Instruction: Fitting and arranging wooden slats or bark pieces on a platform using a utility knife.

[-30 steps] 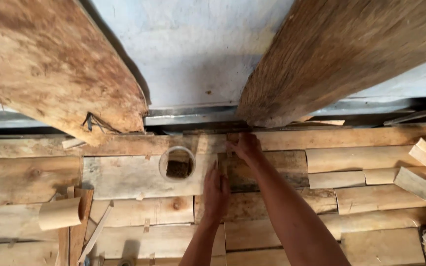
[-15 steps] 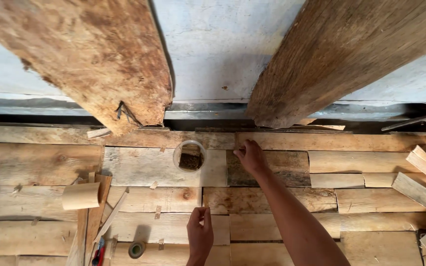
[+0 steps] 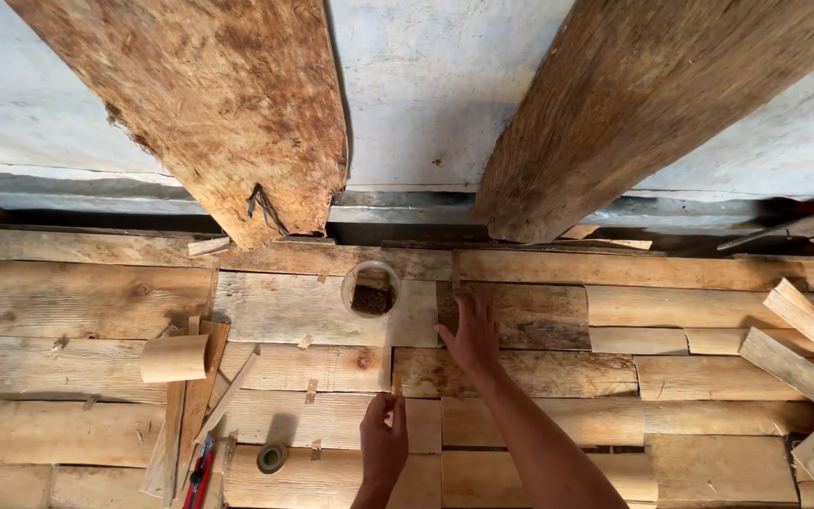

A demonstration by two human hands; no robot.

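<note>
My right hand (image 3: 468, 332) lies flat, fingers spread, on a short dark plank (image 3: 529, 316) set among the pale floor boards, just right of a round hole with a white pipe rim (image 3: 371, 288). Nearer to me, my left hand (image 3: 383, 441) is pinched around a small thin piece (image 3: 395, 384), perhaps a nail or sliver, which stands upright above the fingertips over a joint between boards (image 3: 332, 415). The two hands are apart, the left one below and left of the right.
Two heavy rough beams (image 3: 237, 113) (image 3: 633, 104) lean against a grey wall. A short wood block (image 3: 173, 358), thin slats, a tape roll (image 3: 271, 458) and a red-handled tool (image 3: 200, 471) lie at the left. Loose offcuts (image 3: 803, 330) pile at the right.
My left hand has drawn back from beside the right hand toward me and now pinches a small thin piece. My right hand stays on the dark plank.
</note>
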